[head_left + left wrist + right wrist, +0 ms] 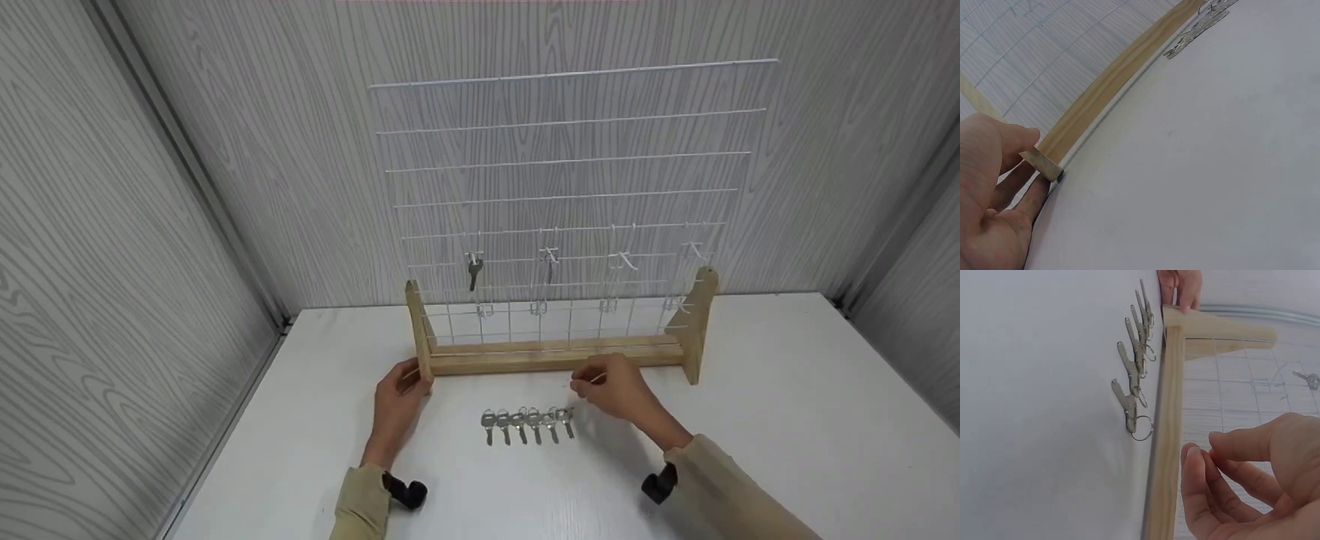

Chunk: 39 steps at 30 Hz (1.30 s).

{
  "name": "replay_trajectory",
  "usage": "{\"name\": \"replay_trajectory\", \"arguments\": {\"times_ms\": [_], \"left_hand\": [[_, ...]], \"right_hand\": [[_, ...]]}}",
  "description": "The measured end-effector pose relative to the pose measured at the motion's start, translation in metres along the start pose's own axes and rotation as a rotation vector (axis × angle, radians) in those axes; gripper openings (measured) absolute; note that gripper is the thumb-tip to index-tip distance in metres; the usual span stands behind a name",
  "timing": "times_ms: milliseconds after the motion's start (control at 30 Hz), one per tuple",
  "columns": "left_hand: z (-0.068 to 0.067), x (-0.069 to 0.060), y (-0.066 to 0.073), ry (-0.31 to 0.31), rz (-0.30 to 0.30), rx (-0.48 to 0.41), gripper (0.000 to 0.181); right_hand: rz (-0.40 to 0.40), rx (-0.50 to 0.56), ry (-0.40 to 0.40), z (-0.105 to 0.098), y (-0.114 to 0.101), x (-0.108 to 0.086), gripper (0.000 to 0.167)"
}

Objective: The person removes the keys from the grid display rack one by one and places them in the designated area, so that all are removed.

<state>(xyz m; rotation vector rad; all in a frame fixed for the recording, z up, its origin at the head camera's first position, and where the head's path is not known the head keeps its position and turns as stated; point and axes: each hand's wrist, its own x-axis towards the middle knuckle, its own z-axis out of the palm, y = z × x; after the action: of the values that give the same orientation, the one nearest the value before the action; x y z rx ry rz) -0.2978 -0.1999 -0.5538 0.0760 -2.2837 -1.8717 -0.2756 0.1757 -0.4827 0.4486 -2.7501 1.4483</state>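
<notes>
My left hand (399,405) grips the left foot of a wooden stand (555,365), thumb and fingers on either side of its end in the left wrist view. A white wire grid (574,118) rises from the stand. Just in front of the base bar hovers my right hand (619,386), its fingers loosely curled. Nothing shows between its thumb and fingertips in the right wrist view (1252,478). Left of it, several keys (535,426) with rings lie in a row on the table. One key (474,274) hangs from the leftmost hook, another key (550,270) from the hook beside it.
White hooks (624,260) stick out from the grid's lower half, the two on the right of the upper row bearing no keys. The white table (300,420) runs back to a grey wood-patterned wall (262,135), with side walls left and right.
</notes>
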Motion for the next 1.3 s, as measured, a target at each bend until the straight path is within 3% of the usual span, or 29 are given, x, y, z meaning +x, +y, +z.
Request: {"name": "replay_trajectory", "arguments": {"times_ms": [300, 633, 933, 1300], "left_hand": [[0.000, 0.001, 0.000, 0.010, -0.005, 0.018, 0.044], [0.000, 0.001, 0.001, 0.017, -0.003, 0.026, 0.044], [-0.001, 0.000, -0.001, 0.004, 0.028, 0.027, 0.043], [0.000, -0.001, 0.000, -0.001, 0.018, -0.008, 0.043]], "right_hand": [[-0.072, -0.047, 0.074, -0.015, -0.024, 0.003, 0.007], [-0.152, -0.082, 0.139, -0.033, -0.050, 0.008, 0.016], [-0.209, -0.052, 0.201, -0.040, -0.066, 0.015, 0.015], [-0.196, -0.024, 0.239, -0.047, -0.083, 0.028, 0.017]]}}
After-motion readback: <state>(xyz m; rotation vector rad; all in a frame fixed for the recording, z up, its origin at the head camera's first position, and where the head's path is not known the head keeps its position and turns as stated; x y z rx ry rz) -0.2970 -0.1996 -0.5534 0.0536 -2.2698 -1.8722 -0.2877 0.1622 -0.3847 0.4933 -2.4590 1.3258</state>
